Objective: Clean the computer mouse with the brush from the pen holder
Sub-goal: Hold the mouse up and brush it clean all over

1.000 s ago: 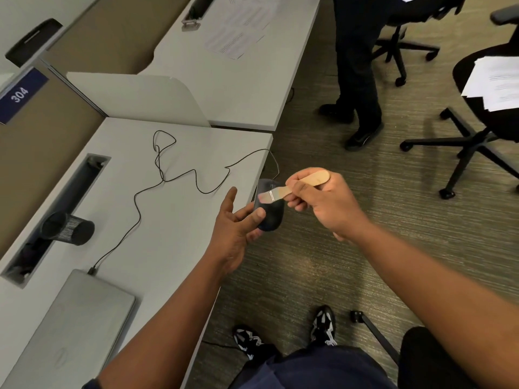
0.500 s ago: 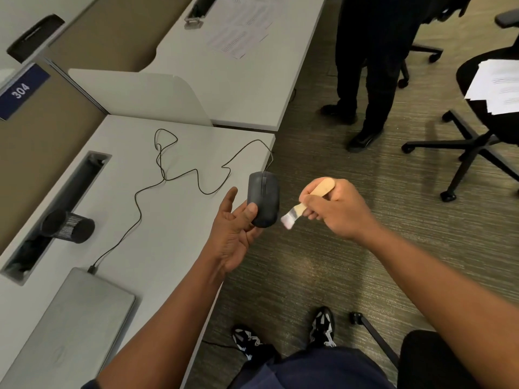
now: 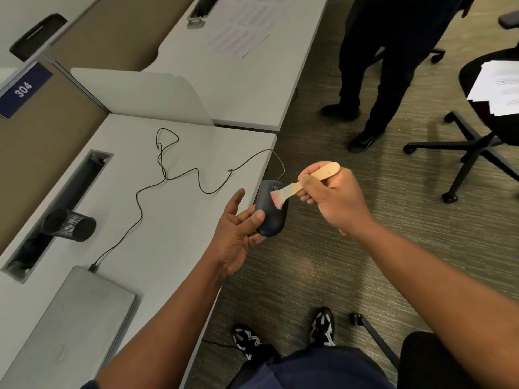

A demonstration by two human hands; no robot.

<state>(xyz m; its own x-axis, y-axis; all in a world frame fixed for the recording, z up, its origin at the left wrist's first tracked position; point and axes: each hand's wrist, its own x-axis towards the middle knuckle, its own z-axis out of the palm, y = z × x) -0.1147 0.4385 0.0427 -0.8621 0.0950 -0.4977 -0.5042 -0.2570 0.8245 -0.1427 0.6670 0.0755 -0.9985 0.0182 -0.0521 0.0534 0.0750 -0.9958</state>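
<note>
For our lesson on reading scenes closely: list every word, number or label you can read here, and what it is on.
"304": white digits on the blue sign fixed to the partition.
Papers on the far desk: printed lines, too blurred to read.
Papers on the chair: too blurred to read.
Laptop: faint lid mark, unreadable.

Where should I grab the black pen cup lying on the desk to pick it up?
The pen cup lies tipped on its side beside the desk slot, open mouth toward the slot. Probably best to come from above and wrap your fingers round the middle of its round mesh wall. It could roll, so squeeze both sides together.
</note>
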